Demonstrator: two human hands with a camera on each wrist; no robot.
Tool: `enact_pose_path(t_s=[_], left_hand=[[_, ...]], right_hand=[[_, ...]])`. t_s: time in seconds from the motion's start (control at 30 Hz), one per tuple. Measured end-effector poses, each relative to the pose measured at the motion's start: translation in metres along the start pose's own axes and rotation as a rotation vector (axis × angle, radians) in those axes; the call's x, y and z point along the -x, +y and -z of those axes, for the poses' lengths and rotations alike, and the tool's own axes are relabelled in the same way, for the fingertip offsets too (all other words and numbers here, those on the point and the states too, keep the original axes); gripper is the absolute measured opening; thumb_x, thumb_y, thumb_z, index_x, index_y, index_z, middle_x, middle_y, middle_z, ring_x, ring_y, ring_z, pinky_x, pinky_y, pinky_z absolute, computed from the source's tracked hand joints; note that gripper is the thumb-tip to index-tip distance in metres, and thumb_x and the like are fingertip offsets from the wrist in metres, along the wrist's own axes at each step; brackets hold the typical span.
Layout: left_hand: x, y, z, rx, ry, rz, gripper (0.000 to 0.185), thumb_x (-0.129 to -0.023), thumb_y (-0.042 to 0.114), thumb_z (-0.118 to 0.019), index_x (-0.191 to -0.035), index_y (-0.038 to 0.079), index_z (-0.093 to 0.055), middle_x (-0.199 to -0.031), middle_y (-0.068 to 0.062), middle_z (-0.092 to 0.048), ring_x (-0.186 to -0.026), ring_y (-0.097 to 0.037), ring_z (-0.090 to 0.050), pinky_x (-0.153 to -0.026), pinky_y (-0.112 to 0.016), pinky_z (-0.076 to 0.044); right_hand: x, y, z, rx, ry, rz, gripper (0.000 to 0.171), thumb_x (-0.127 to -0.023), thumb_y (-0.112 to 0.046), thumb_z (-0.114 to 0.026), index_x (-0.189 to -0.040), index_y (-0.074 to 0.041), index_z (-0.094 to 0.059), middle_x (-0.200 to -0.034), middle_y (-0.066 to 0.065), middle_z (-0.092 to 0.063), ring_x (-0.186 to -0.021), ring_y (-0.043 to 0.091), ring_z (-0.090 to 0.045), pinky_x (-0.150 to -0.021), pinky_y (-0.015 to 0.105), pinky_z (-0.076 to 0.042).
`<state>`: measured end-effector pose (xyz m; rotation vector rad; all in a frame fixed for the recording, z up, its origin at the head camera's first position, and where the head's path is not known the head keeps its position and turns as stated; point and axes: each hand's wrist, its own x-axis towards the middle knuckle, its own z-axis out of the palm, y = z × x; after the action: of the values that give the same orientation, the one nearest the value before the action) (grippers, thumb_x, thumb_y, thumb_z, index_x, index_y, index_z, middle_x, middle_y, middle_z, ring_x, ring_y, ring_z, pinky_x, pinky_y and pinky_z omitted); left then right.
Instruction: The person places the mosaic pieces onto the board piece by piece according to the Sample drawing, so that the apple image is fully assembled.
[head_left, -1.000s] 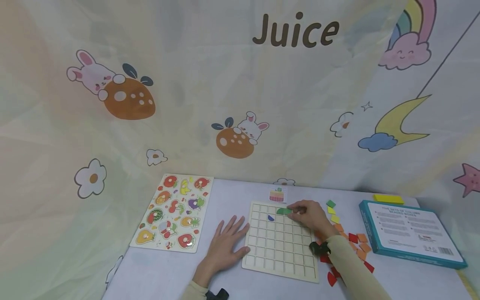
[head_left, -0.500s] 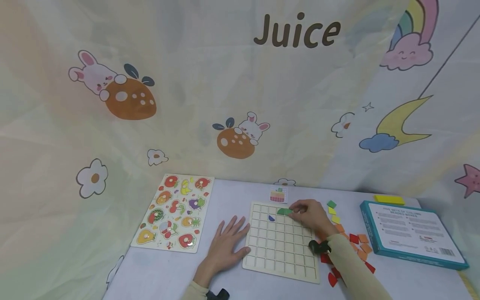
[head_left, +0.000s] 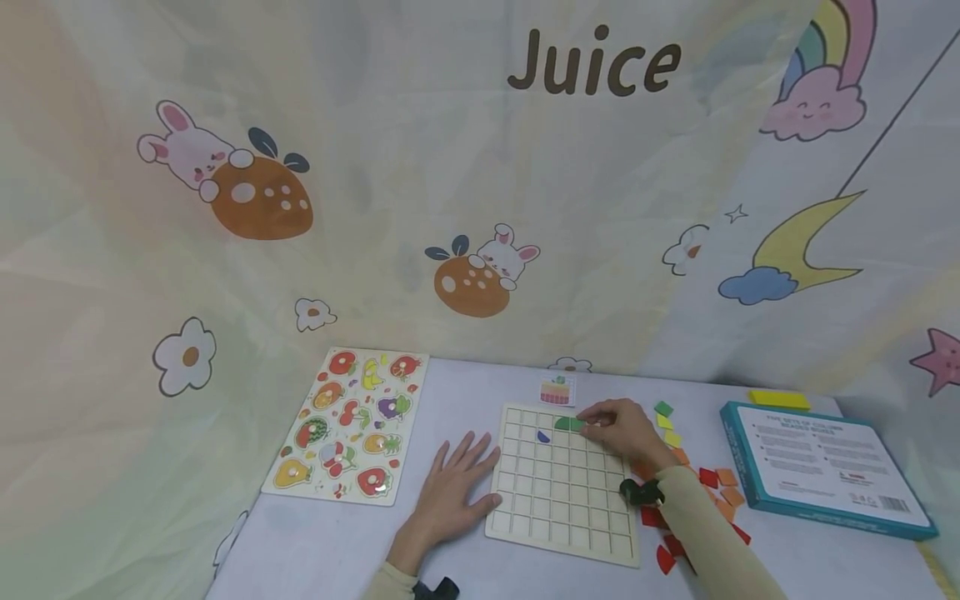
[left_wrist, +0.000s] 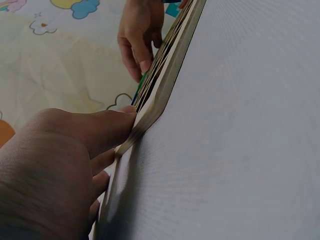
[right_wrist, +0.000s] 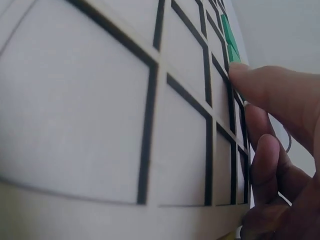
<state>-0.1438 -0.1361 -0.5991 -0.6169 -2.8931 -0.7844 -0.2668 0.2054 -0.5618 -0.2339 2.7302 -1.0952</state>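
A pale wooden grid board [head_left: 562, 500] lies on the grey table. My left hand [head_left: 453, 490] rests flat beside the board's left edge, fingers straight. In the left wrist view its thumb [left_wrist: 107, 127] lies against the board edge [left_wrist: 160, 85]. My right hand [head_left: 618, 429] reaches over the board's far right part. Its index fingertip [right_wrist: 245, 75] presses on the end of a green piece [head_left: 567, 423] [right_wrist: 229, 35] lying in the top rows. A small purple piece [head_left: 542, 436] sits in a cell to the left of the green one.
Loose red, orange, yellow and green pieces [head_left: 708, 487] lie scattered right of the board. A teal box [head_left: 821, 467] and a yellow block [head_left: 777, 398] are at the far right. A fruit puzzle [head_left: 345, 425] lies left, a small picture card [head_left: 556, 389] behind the board. A printed curtain hangs close behind.
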Motion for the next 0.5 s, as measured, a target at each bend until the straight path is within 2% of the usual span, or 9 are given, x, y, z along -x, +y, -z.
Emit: enact_pose_path(t_s=[0.07, 0.3, 0.37, 0.5], left_hand=[[0.0, 0.0, 0.001, 0.005, -0.002, 0.002, 0.069, -0.098, 0.057, -0.06, -0.158, 0.023, -0.053, -0.172, 0.001, -0.038, -0.164, -0.031, -0.026, -0.132, -0.066, -0.013], [0.001, -0.001, 0.001, 0.006, 0.008, 0.005, 0.068, -0.099, 0.056, -0.061, -0.157, 0.022, -0.054, -0.172, -0.001, -0.039, -0.163, -0.032, -0.027, -0.131, -0.067, -0.014], [0.0, -0.001, 0.001, 0.013, 0.007, 0.006, 0.068, -0.099, 0.056, -0.062, -0.157, 0.022, -0.054, -0.172, -0.001, -0.039, -0.163, -0.033, -0.026, -0.131, -0.067, -0.013], [0.0, 0.0, -0.001, 0.01, 0.011, -0.003, 0.068, -0.098, 0.055, -0.063, -0.157, 0.021, -0.054, -0.171, -0.002, -0.04, -0.162, -0.034, -0.028, -0.13, -0.069, -0.015]], right_hand=[[0.0, 0.0, -0.001, 0.005, -0.001, -0.005, 0.021, -0.092, -0.026, -0.084, -0.112, -0.021, -0.084, -0.109, 0.001, -0.076, -0.092, 0.019, -0.057, -0.075, 0.03, -0.046], [0.0, 0.002, -0.004, 0.027, 0.027, 0.067, 0.024, -0.091, -0.025, -0.085, -0.114, -0.02, -0.084, -0.113, 0.004, -0.077, -0.093, 0.018, -0.062, -0.078, 0.031, -0.05], [0.001, 0.005, -0.003, -0.001, 0.03, 0.068, 0.027, -0.091, -0.027, -0.085, -0.118, -0.02, -0.083, -0.112, 0.003, -0.077, -0.093, 0.016, -0.062, -0.078, 0.03, -0.051], [0.005, 0.015, 0.008, -0.131, 0.03, 0.045, 0.038, -0.095, -0.029, -0.082, -0.131, -0.019, -0.077, -0.111, 0.004, -0.075, -0.092, 0.019, -0.063, -0.074, 0.027, -0.054]])
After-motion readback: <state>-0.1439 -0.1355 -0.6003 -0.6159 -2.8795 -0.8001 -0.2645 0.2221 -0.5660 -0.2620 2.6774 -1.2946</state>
